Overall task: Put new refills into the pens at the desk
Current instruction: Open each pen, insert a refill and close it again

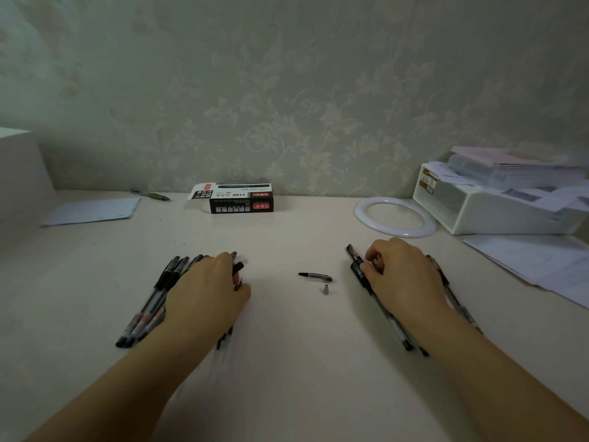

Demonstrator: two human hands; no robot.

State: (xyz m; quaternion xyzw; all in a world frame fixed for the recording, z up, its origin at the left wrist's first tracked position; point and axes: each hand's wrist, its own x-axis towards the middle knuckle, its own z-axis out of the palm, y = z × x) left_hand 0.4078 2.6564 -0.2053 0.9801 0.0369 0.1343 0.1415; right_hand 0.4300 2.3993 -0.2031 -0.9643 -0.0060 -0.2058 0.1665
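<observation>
My left hand (207,291) lies palm down over a heap of black gel pens (153,301) on the left of the desk. Its fingers curl round one capped pen (237,268), whose other end sticks out below the wrist. My right hand (401,275) rests on a second group of pens (379,301) on the right, fingertips and thumb pinching the top of one near its black cap (354,255). More pens (452,295) show to the right of that wrist. Between the hands lie a loose pen front section (315,276) and a small metal tip cone (325,289).
An open black refill box (242,199) stands at the back by the wall. A white ring (395,218), a white organiser with papers (497,212) and loose sheets (541,266) fill the right. A paper (92,212) and a green pen (149,194) lie back left.
</observation>
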